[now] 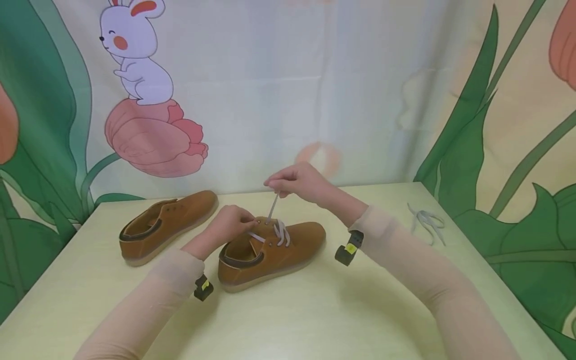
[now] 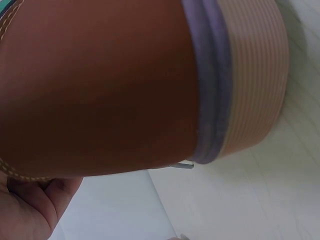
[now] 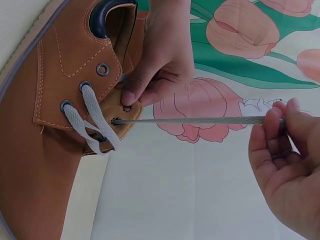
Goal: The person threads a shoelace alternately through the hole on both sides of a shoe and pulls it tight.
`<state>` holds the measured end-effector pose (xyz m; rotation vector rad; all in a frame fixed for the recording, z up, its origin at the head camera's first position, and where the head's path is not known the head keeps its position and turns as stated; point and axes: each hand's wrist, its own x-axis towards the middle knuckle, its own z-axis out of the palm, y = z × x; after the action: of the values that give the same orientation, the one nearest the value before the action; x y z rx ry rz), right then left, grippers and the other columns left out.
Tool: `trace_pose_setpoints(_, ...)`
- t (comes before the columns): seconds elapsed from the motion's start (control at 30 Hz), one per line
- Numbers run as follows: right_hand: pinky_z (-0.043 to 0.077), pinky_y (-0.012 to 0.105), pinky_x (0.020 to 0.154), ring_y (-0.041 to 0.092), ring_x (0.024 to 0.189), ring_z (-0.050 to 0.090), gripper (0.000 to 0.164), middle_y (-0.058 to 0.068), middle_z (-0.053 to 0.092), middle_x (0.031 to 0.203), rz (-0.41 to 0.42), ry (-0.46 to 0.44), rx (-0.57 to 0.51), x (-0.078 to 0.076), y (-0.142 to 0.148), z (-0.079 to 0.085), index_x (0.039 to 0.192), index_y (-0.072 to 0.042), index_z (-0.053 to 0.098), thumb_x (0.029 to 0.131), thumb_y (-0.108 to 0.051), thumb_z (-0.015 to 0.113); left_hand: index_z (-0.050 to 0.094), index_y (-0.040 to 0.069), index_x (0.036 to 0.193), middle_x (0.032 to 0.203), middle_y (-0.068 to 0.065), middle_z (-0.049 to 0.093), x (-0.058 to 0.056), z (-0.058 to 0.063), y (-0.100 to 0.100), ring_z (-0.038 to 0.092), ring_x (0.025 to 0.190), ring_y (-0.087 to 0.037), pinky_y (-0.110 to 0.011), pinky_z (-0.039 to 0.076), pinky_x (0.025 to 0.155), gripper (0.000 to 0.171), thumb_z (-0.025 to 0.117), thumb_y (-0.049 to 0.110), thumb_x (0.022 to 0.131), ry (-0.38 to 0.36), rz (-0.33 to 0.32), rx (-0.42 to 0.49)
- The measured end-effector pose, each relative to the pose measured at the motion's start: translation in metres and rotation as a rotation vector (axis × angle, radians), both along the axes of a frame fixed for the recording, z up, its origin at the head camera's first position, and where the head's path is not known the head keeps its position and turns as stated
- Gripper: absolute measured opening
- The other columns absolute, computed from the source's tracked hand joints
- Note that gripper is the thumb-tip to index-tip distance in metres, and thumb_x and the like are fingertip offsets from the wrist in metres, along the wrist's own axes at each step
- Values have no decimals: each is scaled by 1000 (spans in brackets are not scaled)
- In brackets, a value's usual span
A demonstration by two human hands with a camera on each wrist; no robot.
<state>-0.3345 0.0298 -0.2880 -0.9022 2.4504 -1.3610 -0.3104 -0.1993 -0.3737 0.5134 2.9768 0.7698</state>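
Brown shoe (image 1: 288, 256): sole down on the table (image 1: 315, 320), near the middle of the head view, toe to the right.
Left hand (image 1: 228, 223): thumb and fingers drawn together, pinching the eyelet flap (image 3: 113, 106).
Right hand (image 1: 306, 185): raised above that shoe, fingertips closed on the grey lace (image 3: 195, 120).
Grey lace: straight from an eyelet to those fingertips; loops cross farther forward.
Second shoe (image 1: 189, 214): farther left, toe toward the upper right.
Loose lace (image 1: 424, 219): gathered on the table, right of the frame.
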Motion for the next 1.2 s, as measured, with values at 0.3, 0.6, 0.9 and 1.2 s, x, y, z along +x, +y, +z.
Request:
trace_pose_setpoints(0.3, 57, 40, 102, 31, 107, 70, 33, 19, 70, 117, 41, 41, 4, 10, 23, 5, 134, -3, 66, 106, -11, 53, 79, -3, 103, 97, -15, 79, 0, -4, 0, 63, 79, -18, -28, 52, 68, 24, 67, 17, 99, 0, 16, -1)
trace_pose_setpoints(0.6, 55, 40, 106, 37, 119, 69, 32, 19, 68, 133, 64, 25, -19, 14, 26, 3, 133, -1, 66, 104, -8, 55, 76, -1, 112, 100, -16, 78, 16, 21, 1, 72, 91, -27, -44, 59, 84, 24, 65, 15, 98, 100, -6, -45)
trace_pose_setpoints(0.9, 61, 34, 85, 15, 85, 72, 24, 17, 77, 112, 11, 33, 4, 22, 24, 7, 118, 0, 74, 100, -12, 65, 80, 3, 101, 95, -10, 80, 52, 33, 9, 69, 85, -19, -37, 57, 79, 16, 70, 15, 95, 96, -78, 8)
trace_pose_setpoints(1.2, 61, 39, 83, 10, 79, 68, 19, 22, 75, 103, 98, -6, 12, 39, 15, -11, 111, 2, 73, 98, -12, 67, 79, 2, 104, 94, -9, 80, 60, 10, 13, 69, 85, -17, -38, 58, 81, 18, 69, 15, 96, 44, -60, 48)
